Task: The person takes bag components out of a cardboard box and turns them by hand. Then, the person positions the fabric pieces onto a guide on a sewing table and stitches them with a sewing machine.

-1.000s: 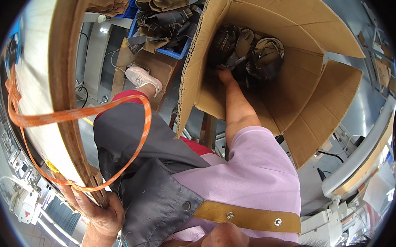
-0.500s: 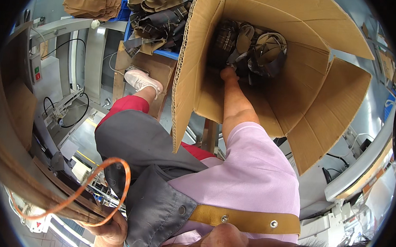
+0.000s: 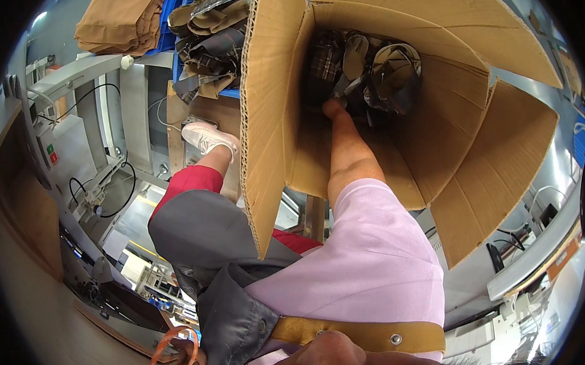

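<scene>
My right arm reaches down into a large open cardboard box. Deep inside, my right hand is closed at the near end of a dark fabric piece; its fingertips are in shadow. Around it lie more rolled and folded fabric pieces, dark plaid on one side and tan on the other. My left hand is low at the bottom edge of the view, beside an orange looped tube. Most of its fingers are hidden, so its grip cannot be made out.
Left of the box, blue crates hold a pile of plaid pieces and a stack of brown cloth. My shoe stands near a wooden board. Grey machine frames and black cables lie farther left.
The view has shifted, and my left hand with the orange tube now sits lower, mostly out of the picture. My right hand stays down among the fabric pieces in the box.
</scene>
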A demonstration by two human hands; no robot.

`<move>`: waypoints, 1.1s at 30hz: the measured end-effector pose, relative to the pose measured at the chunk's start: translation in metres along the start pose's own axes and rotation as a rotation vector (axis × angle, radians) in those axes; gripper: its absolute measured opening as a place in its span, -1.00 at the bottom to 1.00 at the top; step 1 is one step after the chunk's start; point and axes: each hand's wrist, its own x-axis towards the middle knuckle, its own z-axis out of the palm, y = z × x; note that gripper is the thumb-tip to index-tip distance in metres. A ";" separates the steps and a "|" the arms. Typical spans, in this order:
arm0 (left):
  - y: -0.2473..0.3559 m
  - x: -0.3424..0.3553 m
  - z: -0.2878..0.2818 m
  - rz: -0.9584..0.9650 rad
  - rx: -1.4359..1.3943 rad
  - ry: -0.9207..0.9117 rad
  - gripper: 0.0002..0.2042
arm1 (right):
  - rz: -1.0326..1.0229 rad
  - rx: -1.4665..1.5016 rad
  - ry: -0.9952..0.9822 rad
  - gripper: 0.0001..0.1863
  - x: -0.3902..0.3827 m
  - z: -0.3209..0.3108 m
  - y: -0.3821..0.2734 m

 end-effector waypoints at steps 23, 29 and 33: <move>0.049 -0.010 -0.037 -0.071 0.193 0.052 -0.17 | 0.080 1.887 1.271 -0.71 -0.207 -0.173 0.029; 0.055 0.023 -0.031 -0.009 0.006 0.175 -0.16 | -0.472 2.266 1.122 -0.75 -0.364 -0.246 0.020; 0.061 0.018 -0.036 -0.078 -0.018 0.201 -0.20 | -0.746 2.311 0.997 -0.81 -0.458 -0.273 -0.014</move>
